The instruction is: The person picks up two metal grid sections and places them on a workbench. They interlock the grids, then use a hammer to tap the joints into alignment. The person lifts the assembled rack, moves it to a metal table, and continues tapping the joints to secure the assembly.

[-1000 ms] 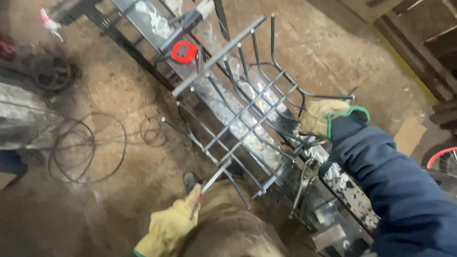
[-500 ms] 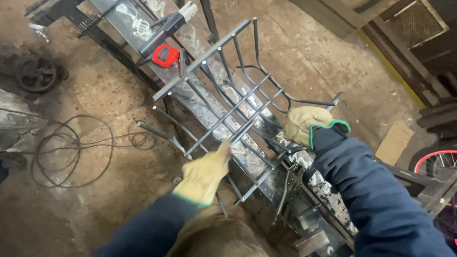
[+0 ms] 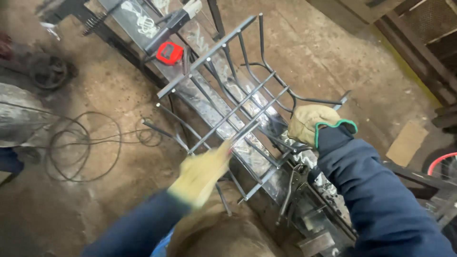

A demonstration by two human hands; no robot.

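Gripping, right hand (image 3: 310,123): gloved in tan leather with a green cuff, closed around the bars at the near right side of the metal grate (image 3: 238,100).
Left hand (image 3: 202,173): gloved too and blurred; it sits at the grate's near left edge, by a bar end, but whether the fingers are closed on a bar cannot be told.
Grate: a frame of welded steel rods, some curved, lying tilted across a long steel beam (image 3: 200,43) that runs from upper left to lower right.
Clamp pliers (image 3: 291,190): hanging at the beam's near end, just below the right hand.
Red tape measure (image 3: 169,52): resting on the beam, just beyond the grate's far corner.
Cable (image 3: 81,143): looped in coils on the dirt floor, well to the left.
Sleeves: dark blue on both arms.
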